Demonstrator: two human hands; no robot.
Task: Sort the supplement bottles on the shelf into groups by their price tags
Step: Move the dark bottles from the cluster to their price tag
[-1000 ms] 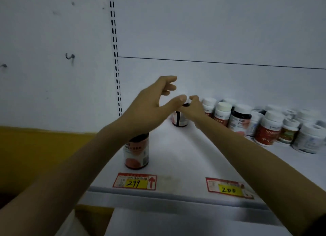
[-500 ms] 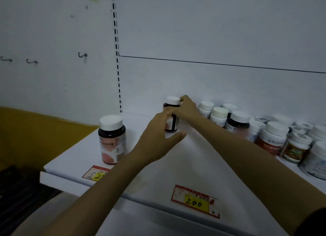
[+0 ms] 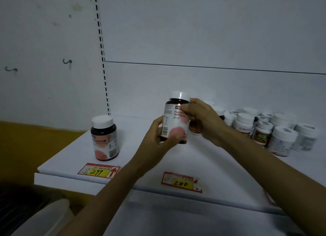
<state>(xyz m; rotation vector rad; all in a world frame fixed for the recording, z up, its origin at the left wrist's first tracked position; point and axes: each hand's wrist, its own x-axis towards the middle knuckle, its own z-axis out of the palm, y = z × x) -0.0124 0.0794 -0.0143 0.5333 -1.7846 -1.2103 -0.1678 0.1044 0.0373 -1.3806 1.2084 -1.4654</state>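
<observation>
A dark bottle with a white cap and pink label (image 3: pixel 176 119) is held upright above the white shelf (image 3: pixel 141 158). My left hand (image 3: pixel 157 138) grips its lower part and my right hand (image 3: pixel 202 119) grips its upper right side. A matching dark bottle (image 3: pixel 104 138) stands at the shelf's left end, behind the price tag marked 299 (image 3: pixel 98 171). A second tag marked 200 (image 3: pixel 181 182) sits on the front edge below the held bottle. Several white-capped bottles (image 3: pixel 275 129) cluster at the back right.
A white back panel with a slotted upright (image 3: pixel 102 50) rises behind the shelf. A yellow wall band (image 3: pixel 31 144) lies to the left. Part of a third red tag (image 3: pixel 269 198) shows beside my right forearm. A lower white surface (image 3: pixel 176 221) lies below the shelf edge.
The bottle that stood at the back of the shelf has been lifted and brought nearer. My left hand has closed round its lower part, and both hands hold it.
</observation>
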